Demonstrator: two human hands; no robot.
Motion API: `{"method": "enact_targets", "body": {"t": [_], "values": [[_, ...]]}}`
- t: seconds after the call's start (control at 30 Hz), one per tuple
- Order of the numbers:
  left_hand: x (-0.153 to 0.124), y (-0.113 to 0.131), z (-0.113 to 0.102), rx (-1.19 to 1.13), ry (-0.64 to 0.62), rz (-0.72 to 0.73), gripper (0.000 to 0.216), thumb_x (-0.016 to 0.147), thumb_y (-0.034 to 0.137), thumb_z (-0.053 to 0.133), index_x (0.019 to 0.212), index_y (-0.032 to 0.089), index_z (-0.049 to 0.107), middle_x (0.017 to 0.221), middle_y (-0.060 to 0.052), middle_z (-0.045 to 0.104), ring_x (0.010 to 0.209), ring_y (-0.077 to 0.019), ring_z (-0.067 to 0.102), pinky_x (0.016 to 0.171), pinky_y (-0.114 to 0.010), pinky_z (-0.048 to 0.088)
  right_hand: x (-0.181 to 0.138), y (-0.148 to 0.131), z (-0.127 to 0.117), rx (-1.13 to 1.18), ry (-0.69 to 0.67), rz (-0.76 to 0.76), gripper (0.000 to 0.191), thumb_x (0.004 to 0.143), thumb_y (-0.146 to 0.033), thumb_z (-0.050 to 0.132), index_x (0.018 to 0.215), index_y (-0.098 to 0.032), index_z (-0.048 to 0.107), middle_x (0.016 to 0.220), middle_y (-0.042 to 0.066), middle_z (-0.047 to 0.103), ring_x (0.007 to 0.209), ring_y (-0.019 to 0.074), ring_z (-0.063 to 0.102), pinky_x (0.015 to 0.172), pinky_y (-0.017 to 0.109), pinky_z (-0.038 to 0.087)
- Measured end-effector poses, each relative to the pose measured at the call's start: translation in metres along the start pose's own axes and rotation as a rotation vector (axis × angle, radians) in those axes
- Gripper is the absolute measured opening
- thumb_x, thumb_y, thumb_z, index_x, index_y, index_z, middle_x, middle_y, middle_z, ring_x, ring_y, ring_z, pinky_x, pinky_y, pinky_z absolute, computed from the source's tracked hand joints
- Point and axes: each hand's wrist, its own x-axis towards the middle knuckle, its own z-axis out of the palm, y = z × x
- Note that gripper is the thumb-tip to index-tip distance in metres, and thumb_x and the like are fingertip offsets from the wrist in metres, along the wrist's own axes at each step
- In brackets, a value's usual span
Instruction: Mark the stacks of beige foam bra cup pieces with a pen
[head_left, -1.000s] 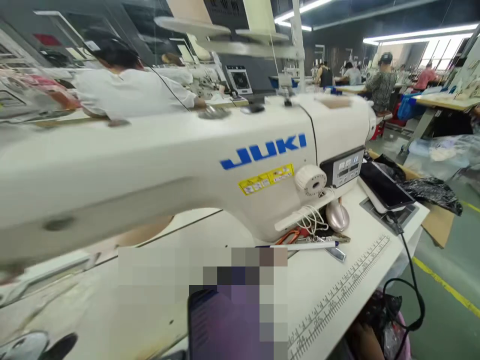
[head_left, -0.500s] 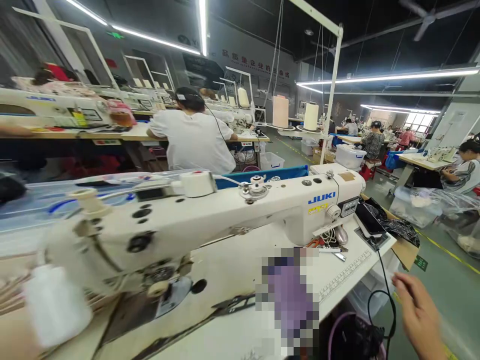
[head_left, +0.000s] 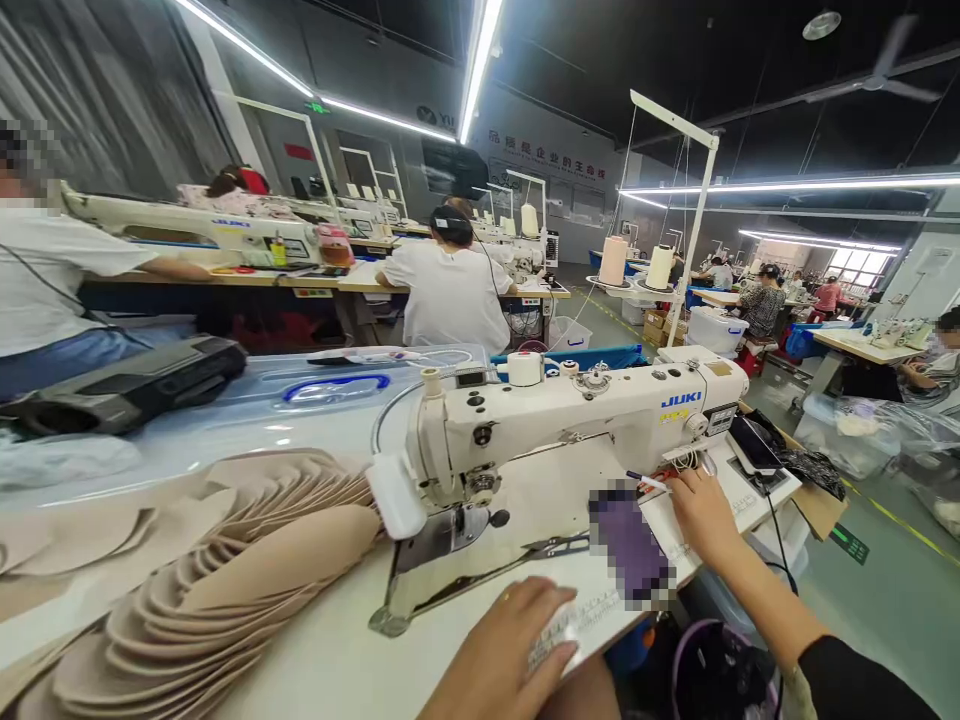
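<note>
My left hand (head_left: 517, 640) hovers over or rests on the front edge of the sewing table, above printed ruler marks (head_left: 596, 607). Its thumb and fingers are apart, holding nothing. Beneath the right end of the white sewing machine (head_left: 555, 405), my right hand (head_left: 703, 512) is among small tools, its fingers bent and close together. From its fingertips a white pen-like stick (head_left: 649, 482) with a dark end points left; the fingers seem closed on it. An orange-handled tool (head_left: 654, 488) and a white cord (head_left: 684, 460) lie close by, partly covered. A blurred-out purple object (head_left: 631, 548) lies between my hands.
Stacked beige curved fabric pieces (head_left: 247, 600) spread across the left. Behind them are a clear bin lid (head_left: 330, 420) and a black device (head_left: 135, 385). A dark phone-like slab (head_left: 754, 442) sits at the table's right end. A purple-rimmed bin (head_left: 679, 665) stands below. Other people work at machines beyond.
The view has swung left and back, showing the beige stack. My right hand has moved left from beside the table to the small tools. My left hand now shows clearly at the front edge.
</note>
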Motion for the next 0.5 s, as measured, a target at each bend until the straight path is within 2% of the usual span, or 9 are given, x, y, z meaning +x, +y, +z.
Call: {"method": "enact_targets", "body": {"t": [0.03, 0.07, 0.17, 0.27, 0.33, 0.4, 0.47, 0.5], "values": [[0.014, 0.013, -0.001, 0.023, -0.091, -0.065, 0.038, 0.088, 0.038, 0.069, 0.125, 0.030, 0.071, 0.129, -0.008, 0.072, 0.121, -0.0300, 0.066, 0.107, -0.045, 0.054, -0.005, -0.005, -0.005, 0.020, 0.015, 0.015, 0.021, 0.097, -0.008, 0.054, 0.104, -0.019, 0.070, 0.097, 0.011, 0.069, 0.090, 0.0281, 0.061, 0.079, 0.041, 0.050], [0.027, 0.024, -0.001, 0.033, -0.106, -0.083, 0.043, 0.083, 0.038, 0.076, 0.124, 0.026, 0.071, 0.130, -0.011, 0.070, 0.123, -0.0333, 0.064, 0.109, -0.049, 0.051, -0.011, -0.010, -0.011, 0.045, 0.030, 0.031, 0.019, 0.099, -0.012, 0.053, 0.107, -0.019, 0.069, 0.098, 0.011, 0.068, 0.090, 0.0277, 0.061, 0.079, 0.041, 0.051], [0.065, 0.047, 0.010, 0.064, -0.087, -0.105, 0.052, 0.076, 0.043, 0.084, 0.119, 0.017, 0.071, 0.133, -0.019, 0.066, 0.128, -0.0420, 0.056, 0.110, -0.059, 0.044, -0.028, -0.025, -0.027, 0.126, 0.071, 0.077, 0.016, 0.103, -0.018, 0.051, 0.111, -0.019, 0.066, 0.098, 0.010, 0.066, 0.091, 0.0254, 0.063, 0.081, 0.039, 0.053], [0.090, 0.054, 0.026, 0.075, -0.064, -0.103, 0.060, 0.072, 0.050, 0.088, 0.115, 0.013, 0.070, 0.133, -0.024, 0.064, 0.126, -0.0468, 0.055, 0.106, -0.063, 0.043, -0.042, -0.037, -0.039, 0.195, 0.087, 0.115, 0.015, 0.103, -0.019, 0.051, 0.110, -0.020, 0.064, 0.095, 0.008, 0.067, 0.090, 0.0234, 0.065, 0.080, 0.035, 0.055], [0.099, 0.053, 0.032, 0.061, -0.053, -0.072, 0.056, 0.071, 0.048, 0.088, 0.112, 0.015, 0.068, 0.135, -0.022, 0.064, 0.127, -0.0449, 0.056, 0.106, -0.060, 0.045, -0.049, -0.044, -0.043, 0.230, 0.079, 0.129, 0.014, 0.104, -0.019, 0.051, 0.108, -0.021, 0.064, 0.094, 0.006, 0.067, 0.088, 0.0225, 0.065, 0.078, 0.034, 0.056], [0.099, 0.047, 0.031, 0.038, -0.032, -0.037, 0.042, 0.080, 0.042, 0.082, 0.110, 0.019, 0.066, 0.129, -0.018, 0.067, 0.123, -0.0385, 0.060, 0.105, -0.054, 0.049, -0.054, -0.050, -0.046, 0.254, 0.064, 0.134, 0.013, 0.104, -0.019, 0.052, 0.106, -0.022, 0.064, 0.093, 0.006, 0.066, 0.087, 0.0223, 0.065, 0.076, 0.034, 0.056], [0.090, 0.038, 0.023, 0.022, 0.002, -0.011, 0.033, 0.091, 0.035, 0.068, 0.119, 0.020, 0.061, 0.124, -0.015, 0.070, 0.116, -0.0319, 0.066, 0.100, -0.048, 0.054, -0.057, -0.056, -0.048, 0.271, 0.045, 0.128, 0.013, 0.104, -0.019, 0.051, 0.107, -0.022, 0.064, 0.093, 0.006, 0.065, 0.086, 0.0225, 0.064, 0.075, 0.034, 0.055], [0.083, 0.033, 0.017, 0.021, 0.019, 0.003, 0.035, 0.095, 0.031, 0.062, 0.128, 0.020, 0.056, 0.124, -0.015, 0.070, 0.112, -0.0295, 0.068, 0.097, -0.047, 0.055, -0.057, -0.060, -0.049, 0.281, 0.025, 0.109, 0.015, 0.104, -0.018, 0.050, 0.108, -0.022, 0.064, 0.094, 0.007, 0.065, 0.085, 0.0226, 0.063, 0.074, 0.035, 0.055]]}}
